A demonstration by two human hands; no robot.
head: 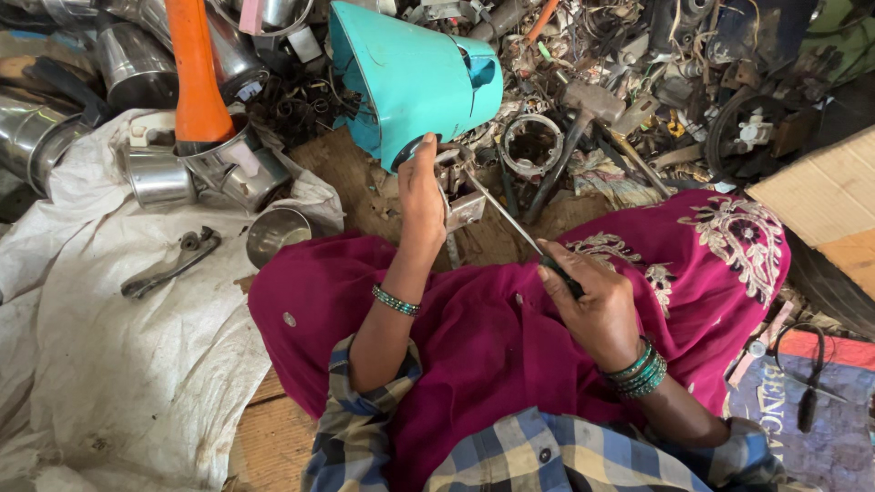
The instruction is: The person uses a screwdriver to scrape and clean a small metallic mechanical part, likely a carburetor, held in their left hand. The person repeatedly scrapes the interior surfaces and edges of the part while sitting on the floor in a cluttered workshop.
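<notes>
Sleeves: checked blue, white and yellow cloth (510, 456) lies nearest the camera at 6 o'clock, covering both upper arms.
Lap: a magenta garment (492, 337) with pale embroidery toward 2 o'clock spreads over the knees in the middle of the view.
Right hand: the right hand (597, 296) sits at about 4 o'clock from centre, green bangles at the wrist, fingers curled fully round the dark handle of a screwdriver (519, 232).
Screwdriver: its thin metal shaft runs from that fist toward 10 o'clock, the tip ending at a small metal part just below the teal housing; whether the tip touches is hard to tell.
Left hand: the left hand (421, 196) reaches toward 12 o'clock, one bangle on the wrist, fingers bent over the lower edge of the teal housing and gripping it.
Teal housing: the teal appliance housing (410, 77) stands tilted at 12 o'clock, its open end facing 9 o'clock, resting above a worn wooden board (355, 178).
White sack: a crumpled white sack (118, 364) covers the ground from 7 to 9 o'clock, with a grey metal lever (173, 264) lying on it.
Steel vessels: steel jars (159, 173) cluster at 10 o'clock, one holding an orange handle (196, 68).
Hammer: a hammer (570, 128) lies at 1 o'clock.
Scrap pile: tangled wires and metal parts (656, 55) fill the far edge from 12 to 2 o'clock.
</notes>
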